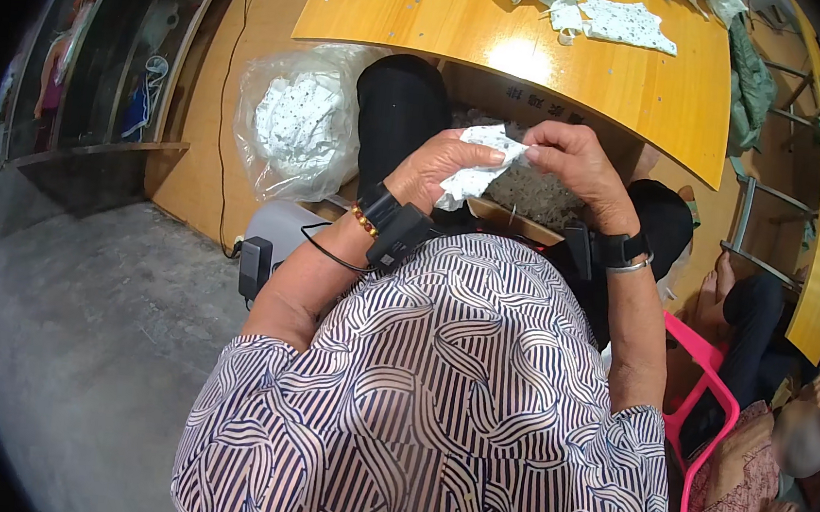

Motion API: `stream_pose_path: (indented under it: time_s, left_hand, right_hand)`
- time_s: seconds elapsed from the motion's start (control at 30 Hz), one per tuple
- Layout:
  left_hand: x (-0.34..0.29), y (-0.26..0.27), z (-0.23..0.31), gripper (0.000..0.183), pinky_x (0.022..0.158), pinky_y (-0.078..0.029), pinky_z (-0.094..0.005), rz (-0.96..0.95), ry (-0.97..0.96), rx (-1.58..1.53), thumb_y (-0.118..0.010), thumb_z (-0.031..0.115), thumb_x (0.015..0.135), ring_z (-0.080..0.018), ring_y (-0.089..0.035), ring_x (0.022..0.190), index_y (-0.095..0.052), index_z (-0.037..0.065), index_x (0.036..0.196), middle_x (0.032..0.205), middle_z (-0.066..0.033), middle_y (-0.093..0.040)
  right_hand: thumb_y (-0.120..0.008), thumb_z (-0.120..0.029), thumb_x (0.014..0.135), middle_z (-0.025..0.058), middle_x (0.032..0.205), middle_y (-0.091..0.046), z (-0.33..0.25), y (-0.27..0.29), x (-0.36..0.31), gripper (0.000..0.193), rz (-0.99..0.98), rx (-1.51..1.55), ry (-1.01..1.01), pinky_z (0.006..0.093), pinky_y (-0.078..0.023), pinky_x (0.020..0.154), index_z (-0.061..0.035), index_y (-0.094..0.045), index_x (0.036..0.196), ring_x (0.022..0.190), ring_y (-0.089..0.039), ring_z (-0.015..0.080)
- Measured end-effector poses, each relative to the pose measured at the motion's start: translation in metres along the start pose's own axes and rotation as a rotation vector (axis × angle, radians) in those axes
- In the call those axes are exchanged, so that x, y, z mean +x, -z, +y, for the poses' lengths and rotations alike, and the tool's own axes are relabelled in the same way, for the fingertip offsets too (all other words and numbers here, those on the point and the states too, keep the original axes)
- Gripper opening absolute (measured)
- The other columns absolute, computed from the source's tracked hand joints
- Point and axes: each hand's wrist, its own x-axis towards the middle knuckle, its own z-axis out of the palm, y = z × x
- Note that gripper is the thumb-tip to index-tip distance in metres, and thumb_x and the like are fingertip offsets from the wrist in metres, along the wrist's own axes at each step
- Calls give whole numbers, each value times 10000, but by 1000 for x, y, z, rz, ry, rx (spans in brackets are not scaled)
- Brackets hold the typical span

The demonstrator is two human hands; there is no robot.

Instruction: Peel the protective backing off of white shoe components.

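Observation:
A small piece of white fabric with dark specks (472, 181) is held up between my two hands, over my lap. My left hand (434, 166) is closed on its left side, the thumb lying across the cloth. The fingers of my right hand (574, 163) pinch its upper right corner. Below the cloth, an open cardboard box (532, 197) holds a heap of grey scraps. Similar speckled white pieces (628, 24) lie on the far part of the yellow wooden table (402, 7).
A clear plastic bag (297, 121) full of speckled white fabric stands left of my knee. A dark cable (224, 103) runs down the wooden panel. Glass-fronted shelves (106, 54) are at far left. On the right sits another person (742, 470) by a pink chair (711, 380).

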Motion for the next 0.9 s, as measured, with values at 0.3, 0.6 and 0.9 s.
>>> stream_pose_path:
  time_s: [0.3,0.6,0.9]
  left_hand:
    - [1,4,6,224,600,-535,-259,-127,-54,-291,-598,52,793,-164,-632,731,-560,4,1009,882,-93,-631]
    - [4,6,-3,210,478,-516,-257,-145,-10,-258,-584,98,810,-158,-611,577,-556,7,997,802,-88,-623]
    - [-3,2,-7,208,491,-500,-255,-267,13,-236,-583,104,808,-166,-610,597,-570,7,993,816,-92,-627]
  right_hand:
    - [-630,-100,745,32,839,-600,32,-2,-1,332,225,-152,40,282,-453,697,-47,-555,1063,744,-554,154]
    - [-595,-150,805,2,759,-577,9,-15,7,207,27,183,-5,198,-437,613,-35,-604,978,663,-524,63]
    - [-612,-247,764,140,749,-611,59,5,16,305,182,-764,-125,339,-457,607,17,-603,917,647,-582,233]
